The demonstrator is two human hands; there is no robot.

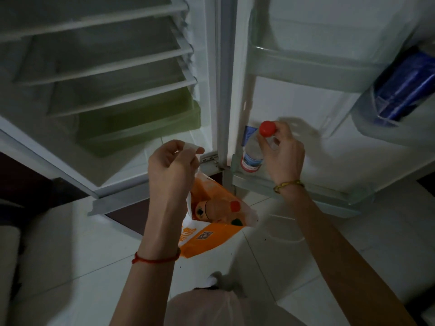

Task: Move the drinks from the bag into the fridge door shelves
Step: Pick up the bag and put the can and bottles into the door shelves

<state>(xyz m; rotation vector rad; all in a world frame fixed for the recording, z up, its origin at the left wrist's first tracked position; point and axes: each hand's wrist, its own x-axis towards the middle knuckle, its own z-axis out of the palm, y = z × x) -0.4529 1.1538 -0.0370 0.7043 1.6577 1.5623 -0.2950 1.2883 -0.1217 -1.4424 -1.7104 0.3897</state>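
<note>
My right hand [283,149] grips a clear water bottle [253,151] with a red cap by its neck, holding it upright at the left end of the lowest fridge door shelf [306,192]. My left hand [171,165] holds up the white handle of an orange and white plastic bag [211,234] that hangs above the tiled floor. Inside the bag's open mouth I see more drinks [211,209], one with a red cap and one with a green cap. Whether the bottle's base rests on the shelf is hidden.
The open fridge body [106,74] on the left has several bare glass shelves and a green drawer [141,121]. A blue package [402,90] sits in a door shelf at the upper right. A higher door shelf [317,62] holds nothing visible.
</note>
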